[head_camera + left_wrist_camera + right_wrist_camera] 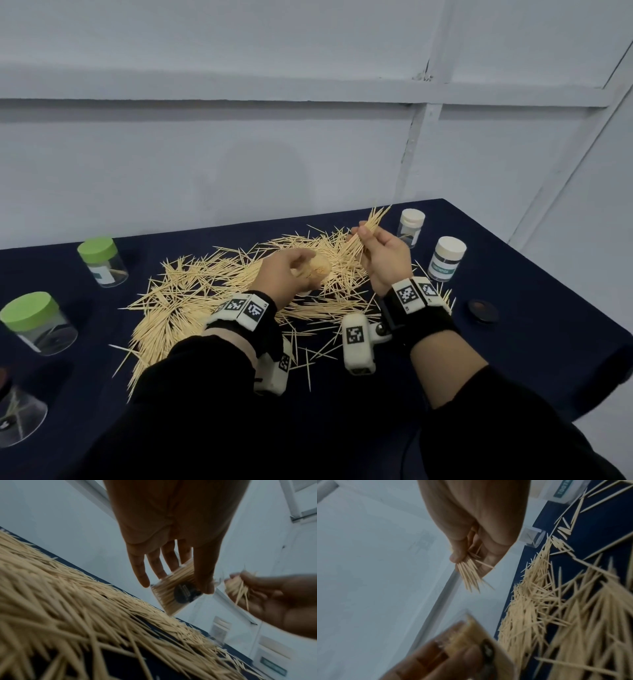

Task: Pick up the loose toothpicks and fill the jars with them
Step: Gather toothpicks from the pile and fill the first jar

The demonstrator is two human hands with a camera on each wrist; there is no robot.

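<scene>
My left hand [294,267] grips a clear jar [317,270] packed with toothpicks, tilted above the pile; in the left wrist view the jar [175,592] sits between thumb and fingers, a round black label on its side. My right hand [376,250] pinches a bundle of toothpicks [368,228] just right of the jar and a little higher, tips fanning up and right; the same bundle [471,574] shows in the right wrist view. A wide pile of loose toothpicks [212,291] covers the dark blue table [513,342] under both hands.
Two green-lidded jars [102,262] [36,320] stand at the left, and an open clear jar [17,414] sits at the near left edge. Two white-lidded jars [411,228] [447,258] stand at the right. A dark lid [483,310] lies right of my right wrist.
</scene>
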